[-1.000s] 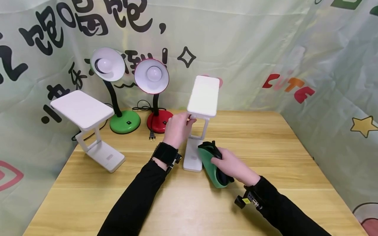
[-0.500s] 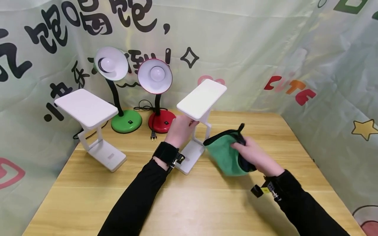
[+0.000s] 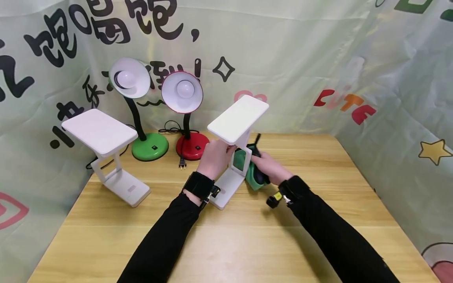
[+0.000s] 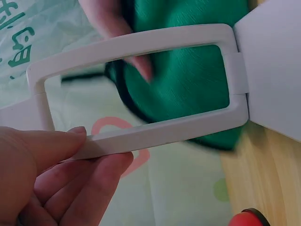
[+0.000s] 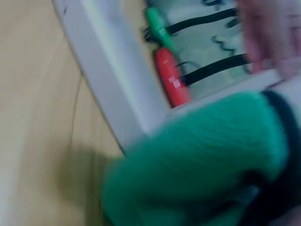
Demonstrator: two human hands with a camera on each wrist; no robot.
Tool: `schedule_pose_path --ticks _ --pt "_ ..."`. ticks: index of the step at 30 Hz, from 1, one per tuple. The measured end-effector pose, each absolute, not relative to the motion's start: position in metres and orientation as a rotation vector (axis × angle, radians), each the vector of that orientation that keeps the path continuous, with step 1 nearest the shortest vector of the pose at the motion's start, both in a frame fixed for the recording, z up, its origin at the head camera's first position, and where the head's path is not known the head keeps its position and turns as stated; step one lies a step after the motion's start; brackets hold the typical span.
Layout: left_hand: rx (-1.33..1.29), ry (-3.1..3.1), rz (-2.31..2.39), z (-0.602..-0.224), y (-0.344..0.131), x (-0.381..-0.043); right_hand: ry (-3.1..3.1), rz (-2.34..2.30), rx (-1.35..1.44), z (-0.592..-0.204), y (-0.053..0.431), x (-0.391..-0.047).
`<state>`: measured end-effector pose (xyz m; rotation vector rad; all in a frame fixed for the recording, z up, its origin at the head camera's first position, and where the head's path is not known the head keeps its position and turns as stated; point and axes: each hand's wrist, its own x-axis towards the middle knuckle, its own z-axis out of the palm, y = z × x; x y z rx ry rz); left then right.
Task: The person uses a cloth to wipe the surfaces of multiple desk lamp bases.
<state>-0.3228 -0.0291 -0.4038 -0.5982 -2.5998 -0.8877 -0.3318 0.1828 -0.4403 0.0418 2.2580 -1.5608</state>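
Observation:
My left hand (image 3: 214,157) pinches one side bar of the folding frame of a white desk lamp (image 3: 238,118), just under its flat head. In the left wrist view, thumb and fingers lie on either side of that frame (image 4: 141,136). A green cleaning cloth (image 3: 252,177) with black trim and a loop is bunched in my right hand (image 3: 270,167), at the far right side of the lamp's frame. Through the frame's opening the left wrist view shows the cloth (image 4: 188,80). Blurred in the right wrist view, the cloth (image 5: 202,146) lies close along the lamp.
A second white desk lamp (image 3: 100,131) stands on the left. Behind are a green-based lamp (image 3: 150,146) and a red-based lamp (image 3: 192,146), with a plug (image 3: 182,162) and cord in front. A printed cloth backdrop (image 3: 290,70) rises around the wooden table (image 3: 226,243).
The white lamp has turned, its base swinging toward the left and its head tilting round. The right hand moved the cloth right, then back left and farther away behind the frame.

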Motion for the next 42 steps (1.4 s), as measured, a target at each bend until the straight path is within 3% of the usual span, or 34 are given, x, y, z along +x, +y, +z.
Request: schedule_pose_path --ticks 7,19,34,42 --pt "-0.583 -2.594 -0.832 -0.402 -0.026 -0.32 2.262 -1.516 -0.084 -0.446 0.172 -0.355" --pt "-0.581 -2.582 -0.825 -0.403 -0.026 -0.32 2.202 -1.403 -0.114 -0.442 0.224 -0.327" --pt "-0.573 -2.587 -0.864 -0.407 -0.03 -0.321 2.223 -1.535 -0.1 -0.453 0.166 -0.357" --pt "-0.569 -2.575 -0.859 -0.407 -0.03 -0.321 2.188 -1.431 -0.111 -0.45 0.205 -0.338"
